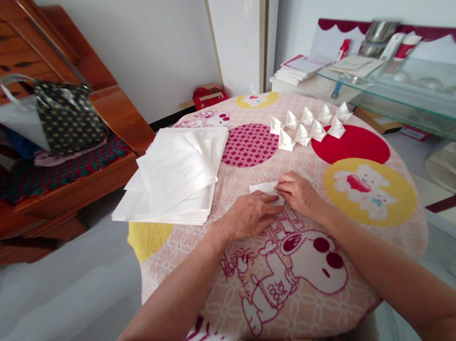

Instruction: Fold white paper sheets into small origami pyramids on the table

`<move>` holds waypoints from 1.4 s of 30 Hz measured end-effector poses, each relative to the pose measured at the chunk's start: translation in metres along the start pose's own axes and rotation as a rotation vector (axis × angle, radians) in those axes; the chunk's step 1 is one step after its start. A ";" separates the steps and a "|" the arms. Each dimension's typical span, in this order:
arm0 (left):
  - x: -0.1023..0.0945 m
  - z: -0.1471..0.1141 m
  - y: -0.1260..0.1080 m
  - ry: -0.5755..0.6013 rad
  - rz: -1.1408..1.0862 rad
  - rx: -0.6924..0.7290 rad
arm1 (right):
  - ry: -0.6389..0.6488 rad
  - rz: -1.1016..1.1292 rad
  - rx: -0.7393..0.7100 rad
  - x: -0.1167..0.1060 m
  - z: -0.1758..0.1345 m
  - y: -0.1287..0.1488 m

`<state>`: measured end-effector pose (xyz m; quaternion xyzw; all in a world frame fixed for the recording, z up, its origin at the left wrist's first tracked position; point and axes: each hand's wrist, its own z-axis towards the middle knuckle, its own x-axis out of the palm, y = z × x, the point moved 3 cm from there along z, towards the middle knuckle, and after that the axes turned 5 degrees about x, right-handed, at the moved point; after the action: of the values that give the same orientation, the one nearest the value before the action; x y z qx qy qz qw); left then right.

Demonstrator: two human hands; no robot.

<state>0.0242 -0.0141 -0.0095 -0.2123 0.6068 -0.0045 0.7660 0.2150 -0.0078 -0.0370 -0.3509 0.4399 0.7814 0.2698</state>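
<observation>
The left hand (253,215) lies palm down over the near left part of a small white paper (263,187), fingers extended and slightly bent; its thumb is hidden, so I cannot tell whether it grips or merely presses. The right hand (300,192) is closed at the fingertips, pinching the right end of the same piece. The two hands are near each other, with the fingertips meeting about the paper, which lies on the patterned tablecloth (230,184) near the middle of the table, its far left corner exposed. Left of the hands and farther off, I note a stack of white sheets (178,173), edges uneven, the upper ones bearing faint print. On the far right of the cloth stand nine folded paper shapes (307,116), pointed at the top, in two rows: five in the far row, four in the near. Several near ones stand beside or at the edge of a red oval patch (352,148). To the left, a wooden seat (117,116) bears a dark patterned bag (66,116); to the right is a glass shelf (429,85) with assorted items on it.
</observation>
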 end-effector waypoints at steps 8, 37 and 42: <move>-0.001 0.001 0.000 0.001 0.004 -0.027 | 0.008 0.006 -0.006 -0.001 -0.001 0.001; 0.003 0.004 -0.004 0.057 0.061 -0.056 | -0.045 0.069 0.069 -0.019 0.003 -0.013; 0.001 0.005 -0.006 0.076 0.075 -0.068 | -0.033 -0.024 0.158 -0.014 0.009 -0.008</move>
<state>0.0307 -0.0186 -0.0079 -0.2147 0.6428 0.0368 0.7344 0.2260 0.0021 -0.0267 -0.3206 0.4916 0.7465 0.3135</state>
